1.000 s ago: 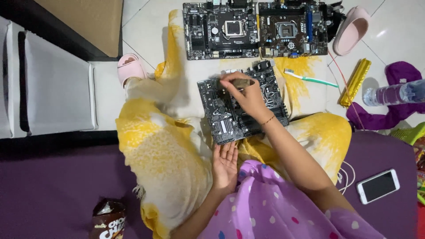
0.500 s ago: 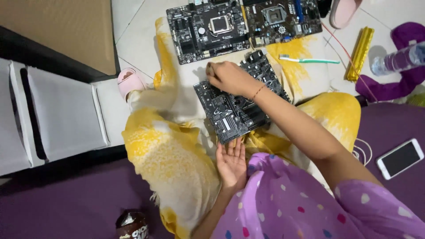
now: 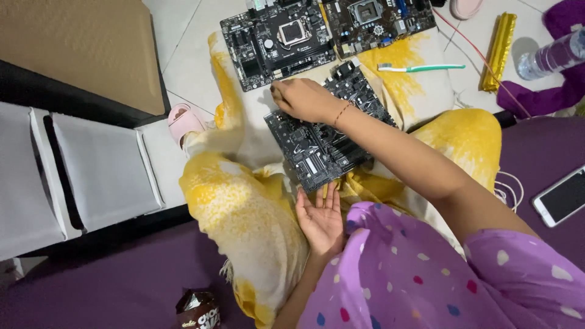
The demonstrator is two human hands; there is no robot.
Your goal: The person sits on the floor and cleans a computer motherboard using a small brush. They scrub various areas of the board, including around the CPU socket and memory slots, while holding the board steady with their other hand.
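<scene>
A dark motherboard [image 3: 320,149] lies tilted on my lap over yellow and white cloth [image 3: 244,207]. My right hand [image 3: 301,100] rests on its far left corner, fingers curled and pressed on the board; whether it grips a small part I cannot tell. My left hand [image 3: 321,216] lies palm up and open under the board's near edge, fingertips touching it. Two more dark motherboards, the left motherboard [image 3: 277,39] and the right motherboard [image 3: 378,18], sit side by side on the tiled floor beyond.
A toothbrush [image 3: 420,68] lies right of the boards, with a gold foil pack [image 3: 498,52] and a plastic bottle [image 3: 551,58] further right. A phone [image 3: 562,196] rests on the purple mat. Pink slipper [image 3: 183,119], grey chair seats [image 3: 91,170], a cardboard sheet [image 3: 79,45] and a snack packet [image 3: 198,309] are on the left.
My right hand slid from the middle of the lap board to its far left corner. The view shifted, so everything sits more to the right and lower. My left hand stayed put.
</scene>
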